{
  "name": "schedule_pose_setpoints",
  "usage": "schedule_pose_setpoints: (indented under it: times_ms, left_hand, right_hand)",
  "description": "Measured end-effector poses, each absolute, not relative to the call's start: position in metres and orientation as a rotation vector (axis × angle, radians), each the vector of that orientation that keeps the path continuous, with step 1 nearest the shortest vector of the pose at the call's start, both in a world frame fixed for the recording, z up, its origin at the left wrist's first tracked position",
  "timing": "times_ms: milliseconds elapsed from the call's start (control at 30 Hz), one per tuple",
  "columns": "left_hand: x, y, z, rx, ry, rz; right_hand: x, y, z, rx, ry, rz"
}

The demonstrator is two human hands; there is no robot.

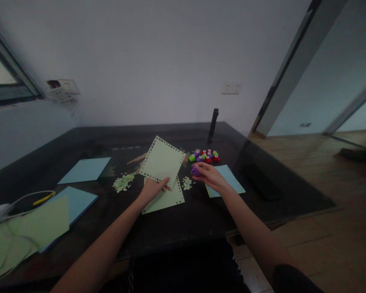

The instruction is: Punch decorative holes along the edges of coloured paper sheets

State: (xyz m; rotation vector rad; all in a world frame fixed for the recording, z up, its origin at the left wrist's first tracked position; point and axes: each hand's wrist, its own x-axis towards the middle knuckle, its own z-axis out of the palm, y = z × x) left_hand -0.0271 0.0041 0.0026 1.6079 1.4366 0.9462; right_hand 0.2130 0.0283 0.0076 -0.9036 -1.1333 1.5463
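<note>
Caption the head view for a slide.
Left hand lifts a hole-edged green sheet while right hand grips a purple punch on the dark table.

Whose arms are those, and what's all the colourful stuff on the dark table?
There is no machine here. A person wears a camera on their head, so this one picture looks down at their own two arms. The left hand holds up a pale green sheet with small holes punched along its edges. The right hand holds a small purple punch. On the dark table lie a second green sheet, blue sheets, little heaps of paper scraps and a cluster of small colourful punches. A white cable lies at the left.
</note>
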Motion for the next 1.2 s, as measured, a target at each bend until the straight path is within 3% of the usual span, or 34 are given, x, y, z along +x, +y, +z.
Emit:
schedule_pose_setpoints:
  times_ms: [233,433,533,800,1200]
  left_hand:
    - [-0.032,0.011,-0.007,1.692,1.422,0.95]
    - [-0.033,0.011,-0.003,1.848,1.504,0.837]
    - [-0.032,0.009,0.001,1.841,1.493,0.81]
    - [-0.035,0.012,-0.005,1.802,1.4,0.888]
    - [-0.038,0.013,-0.001,1.8,1.355,0.911]
  right_hand:
    - [0.246,0.048,0.034,-0.9,-1.19,1.318]
    - [0.306,0.1,0.028,-1.489,-1.276,0.476]
    - [0.323,0.114,0.017,-1.862,-1.301,0.228]
    - [0.323,0.112,0.004,-2.1,-1.522,0.041]
    - [0.313,0.116,-0.007,-2.148,-1.759,0.025]
